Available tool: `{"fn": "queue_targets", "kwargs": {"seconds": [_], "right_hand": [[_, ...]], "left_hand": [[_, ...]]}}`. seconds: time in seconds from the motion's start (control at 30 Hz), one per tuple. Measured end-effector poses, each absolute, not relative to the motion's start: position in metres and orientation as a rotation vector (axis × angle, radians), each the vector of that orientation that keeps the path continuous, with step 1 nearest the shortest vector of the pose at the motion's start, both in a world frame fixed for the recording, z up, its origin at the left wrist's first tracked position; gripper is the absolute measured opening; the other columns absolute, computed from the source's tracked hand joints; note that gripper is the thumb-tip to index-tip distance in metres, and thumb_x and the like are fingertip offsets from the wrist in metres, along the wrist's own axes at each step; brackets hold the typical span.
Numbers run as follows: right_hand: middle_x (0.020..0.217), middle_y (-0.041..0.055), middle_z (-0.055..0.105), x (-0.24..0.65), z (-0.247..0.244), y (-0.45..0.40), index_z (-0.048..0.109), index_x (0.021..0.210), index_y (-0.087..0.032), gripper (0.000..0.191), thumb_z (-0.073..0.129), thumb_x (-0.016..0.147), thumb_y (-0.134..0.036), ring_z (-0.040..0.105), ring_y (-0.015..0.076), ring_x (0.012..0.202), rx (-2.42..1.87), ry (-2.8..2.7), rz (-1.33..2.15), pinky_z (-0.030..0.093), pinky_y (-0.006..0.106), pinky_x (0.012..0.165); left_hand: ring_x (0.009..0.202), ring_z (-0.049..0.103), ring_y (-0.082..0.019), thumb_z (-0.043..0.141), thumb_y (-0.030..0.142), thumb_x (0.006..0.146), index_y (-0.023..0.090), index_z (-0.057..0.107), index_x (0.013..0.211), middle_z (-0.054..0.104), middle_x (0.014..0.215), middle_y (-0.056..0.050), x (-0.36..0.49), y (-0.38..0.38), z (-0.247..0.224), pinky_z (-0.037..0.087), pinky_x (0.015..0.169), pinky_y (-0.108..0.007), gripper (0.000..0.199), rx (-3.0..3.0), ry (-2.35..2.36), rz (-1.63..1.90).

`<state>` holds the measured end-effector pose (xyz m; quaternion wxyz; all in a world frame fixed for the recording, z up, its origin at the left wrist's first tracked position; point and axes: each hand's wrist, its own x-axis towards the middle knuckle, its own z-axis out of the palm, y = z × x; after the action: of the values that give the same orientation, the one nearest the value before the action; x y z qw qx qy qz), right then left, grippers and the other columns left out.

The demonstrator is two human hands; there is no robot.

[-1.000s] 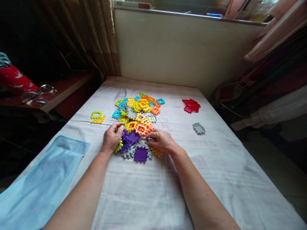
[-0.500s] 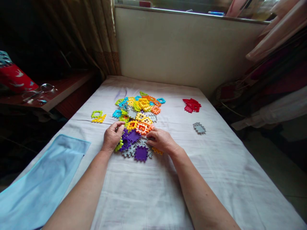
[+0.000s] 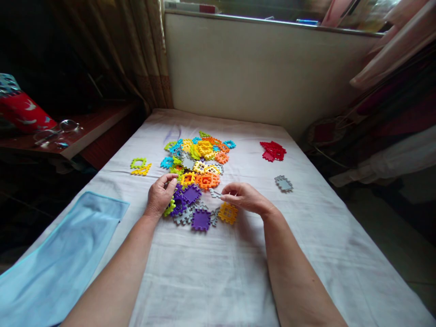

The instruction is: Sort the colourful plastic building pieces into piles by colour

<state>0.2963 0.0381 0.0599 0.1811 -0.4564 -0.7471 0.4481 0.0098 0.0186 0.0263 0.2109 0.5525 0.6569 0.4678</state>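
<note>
A pile of colourful notched plastic pieces lies on the cloth-covered surface. My right hand, at the pile's right side, pinches a grey piece between thumb and fingers. Just below it lies a yellow-orange square piece. My left hand rests at the pile's left edge, its fingers curled beside the purple pieces; whether it grips one is hidden. Nearest to me in the pile is a purple square, with grey pieces around it. Orange pieces and yellow ones lie farther back.
Red pieces and a single grey piece lie to the right. Green and yellow pieces sit at the left, beyond a light blue cloth. Glasses rest on a side table.
My right hand has moved right, drawing a grey piece out from the pile. The yellow-orange square beneath it now shows fully. My left hand has barely moved.
</note>
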Motion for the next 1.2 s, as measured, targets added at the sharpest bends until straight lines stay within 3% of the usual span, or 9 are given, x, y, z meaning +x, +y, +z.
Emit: {"fn": "queue_targets", "kwargs": {"seconds": [0.1, 0.2, 0.4, 0.53, 0.8, 1.0, 1.1, 1.2], "right_hand": [[0.069, -0.0009, 0.064, 0.317, 0.064, 0.040, 0.071, 0.081, -0.017, 0.038, 0.066, 0.074, -0.054, 0.054, 0.0125, 0.063, -1.334, -1.977, 1.339, 0.042, 0.024, 0.060], [0.073, 0.0010, 0.068, 0.341, 0.066, 0.044, 0.071, 0.080, -0.018, 0.042, 0.067, 0.071, -0.059, 0.057, 0.0146, 0.067, -1.442, -1.876, 1.177, 0.045, 0.026, 0.064], [0.087, 0.0090, 0.073, 0.393, 0.044, 0.055, 0.073, 0.084, -0.018, 0.034, 0.063, 0.074, -0.049, 0.063, 0.0221, 0.077, -1.951, -1.355, 0.261, 0.047, 0.035, 0.076], [0.090, 0.0124, 0.074, 0.418, 0.021, 0.054, 0.075, 0.090, -0.018, 0.035, 0.061, 0.076, -0.047, 0.063, 0.0258, 0.081, -2.149, -1.096, -0.008, 0.047, 0.036, 0.073], [0.100, 0.0134, 0.073, 0.421, 0.017, 0.047, 0.076, 0.096, -0.021, 0.031, 0.063, 0.080, -0.044, 0.063, 0.0306, 0.091, -2.347, -0.982, 0.020, 0.049, 0.043, 0.081], [0.111, 0.0188, 0.069, 0.412, 0.025, 0.048, 0.074, 0.107, -0.017, 0.038, 0.065, 0.079, -0.040, 0.060, 0.0356, 0.107, -2.276, -1.018, -0.108, 0.046, 0.050, 0.092], [0.104, 0.0162, 0.071, 0.398, 0.037, 0.053, 0.074, 0.102, -0.015, 0.032, 0.064, 0.078, -0.035, 0.063, 0.0295, 0.096, -2.119, -1.146, -0.034, 0.048, 0.044, 0.091], [0.089, 0.0095, 0.073, 0.369, 0.051, 0.054, 0.075, 0.091, -0.016, 0.027, 0.064, 0.079, -0.038, 0.064, 0.0210, 0.075, -1.888, -1.411, 0.314, 0.051, 0.035, 0.079]], "left_hand": [[0.071, 0.063, -0.017, 0.052, 0.051, 0.077, 0.020, 0.072, 0.096, 0.074, 0.085, -0.003, 0.010, 0.019, 0.026, 0.050, 0.067, -0.026, 0.041, 1.545, 1.827, 1.296], [0.070, 0.063, -0.017, 0.053, 0.050, 0.077, 0.020, 0.072, 0.096, 0.074, 0.083, -0.003, 0.010, 0.019, 0.026, 0.050, 0.066, -0.027, 0.041, 1.540, 1.828, 1.292], [0.077, 0.066, -0.019, 0.053, 0.050, 0.077, 0.020, 0.073, 0.096, 0.075, 0.088, -0.005, 0.009, 0.019, 0.026, 0.052, 0.069, -0.028, 0.040, 1.551, 1.824, 1.295], [0.079, 0.066, -0.020, 0.053, 0.051, 0.077, 0.020, 0.073, 0.095, 0.074, 0.087, -0.005, 0.008, 0.019, 0.026, 0.052, 0.070, -0.028, 0.041, 1.551, 1.821, 1.296], [0.080, 0.065, -0.021, 0.053, 0.052, 0.076, 0.019, 0.072, 0.098, 0.074, 0.087, -0.006, 0.010, 0.018, 0.026, 0.053, 0.074, -0.031, 0.045, 1.526, 1.812, 1.304], [0.106, 0.065, -0.024, 0.053, 0.050, 0.080, 0.020, 0.071, 0.103, 0.073, 0.107, -0.007, 0.011, 0.013, 0.032, 0.048, 0.100, -0.037, 0.041, 1.758, 1.739, 1.291], [0.112, 0.064, -0.024, 0.054, 0.048, 0.081, 0.022, 0.071, 0.101, 0.073, 0.113, -0.007, 0.013, 0.013, 0.032, 0.045, 0.106, -0.037, 0.038, 1.862, 1.683, 1.268], [0.110, 0.065, -0.023, 0.053, 0.048, 0.081, 0.022, 0.071, 0.100, 0.073, 0.113, -0.007, 0.012, 0.016, 0.029, 0.046, 0.105, -0.037, 0.036, 1.841, 1.736, 1.244]]}}
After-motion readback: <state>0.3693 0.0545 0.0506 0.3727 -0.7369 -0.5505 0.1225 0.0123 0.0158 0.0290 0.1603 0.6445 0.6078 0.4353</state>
